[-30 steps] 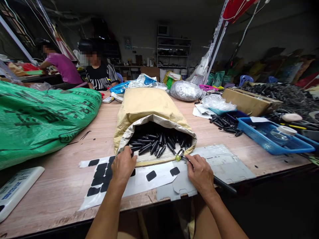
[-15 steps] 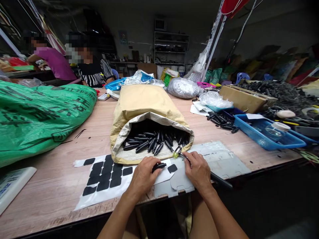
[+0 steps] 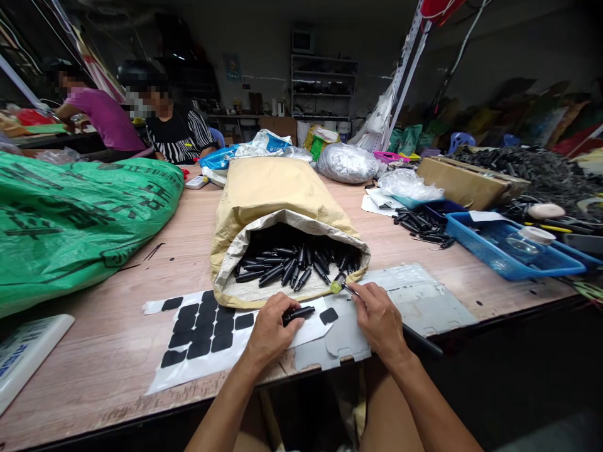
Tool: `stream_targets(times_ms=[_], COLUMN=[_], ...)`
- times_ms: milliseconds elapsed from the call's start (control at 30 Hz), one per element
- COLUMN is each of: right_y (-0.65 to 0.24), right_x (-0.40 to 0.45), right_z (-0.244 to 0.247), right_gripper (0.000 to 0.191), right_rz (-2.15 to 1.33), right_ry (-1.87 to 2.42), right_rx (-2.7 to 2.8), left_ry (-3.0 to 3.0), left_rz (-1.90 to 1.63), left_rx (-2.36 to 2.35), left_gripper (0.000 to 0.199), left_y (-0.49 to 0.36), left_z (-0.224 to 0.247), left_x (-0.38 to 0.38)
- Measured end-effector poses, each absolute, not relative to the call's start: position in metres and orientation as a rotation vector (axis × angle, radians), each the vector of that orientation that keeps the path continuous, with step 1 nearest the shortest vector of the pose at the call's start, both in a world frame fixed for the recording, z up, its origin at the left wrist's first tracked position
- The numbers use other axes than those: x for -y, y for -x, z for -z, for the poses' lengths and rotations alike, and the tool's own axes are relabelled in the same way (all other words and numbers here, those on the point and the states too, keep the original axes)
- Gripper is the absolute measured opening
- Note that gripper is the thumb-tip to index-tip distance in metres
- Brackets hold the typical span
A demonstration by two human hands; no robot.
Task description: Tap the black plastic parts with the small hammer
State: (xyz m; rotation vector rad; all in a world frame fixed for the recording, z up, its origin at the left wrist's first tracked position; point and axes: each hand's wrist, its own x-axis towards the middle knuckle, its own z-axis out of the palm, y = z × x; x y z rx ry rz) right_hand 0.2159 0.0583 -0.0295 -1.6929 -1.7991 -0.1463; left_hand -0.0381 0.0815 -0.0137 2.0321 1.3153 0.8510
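My left hand (image 3: 273,326) is closed around a black tube-shaped piece (image 3: 301,313), its tapered end pointing right over a white sheet (image 3: 230,359) of black square patches (image 3: 202,333). In my right hand (image 3: 381,317) is a hammer (image 3: 338,284) with a metal head and yellowish-green face, its black handle running back under the palm. The hammer's head is close to the mouth of an open tan sack (image 3: 287,185), which lies on its side with many similar black pieces (image 3: 287,267) inside. Beneath my right hand is a grey board (image 3: 419,295).
A bulging green sack (image 3: 85,213) lies at left, near a white box-like item (image 3: 32,351). At right stand a blue tray (image 3: 509,263), loose black parts (image 3: 419,226) and a cardboard box (image 3: 471,182). Two people (image 3: 103,119) (image 3: 174,132) sit at the far left.
The hammer and my right hand have shifted slightly right. My left hand still holds the black piece, now tilted a little differently. The whole view has moved slightly.
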Motion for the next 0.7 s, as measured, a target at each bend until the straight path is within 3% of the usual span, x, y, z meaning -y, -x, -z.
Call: stream_targets(times_ms=[300,700], right_y=[-0.163,-0.156], right_x=[-0.030,-0.022], right_z=[0.003,0.011], right_gripper=[0.033,0.045], right_rz=[-0.282,-0.151], right_ry=[1.316,1.368], right_rx=[1.824,2.002], left_ry=[-2.001,-1.999], left_rz=[-0.849,-0.850], left_rx=[-1.287,-1.284], left_gripper=[0.013,0.010], left_y=[0.035,0.035], left_z=[0.017,0.016], left_x=[-0.085,-0.085])
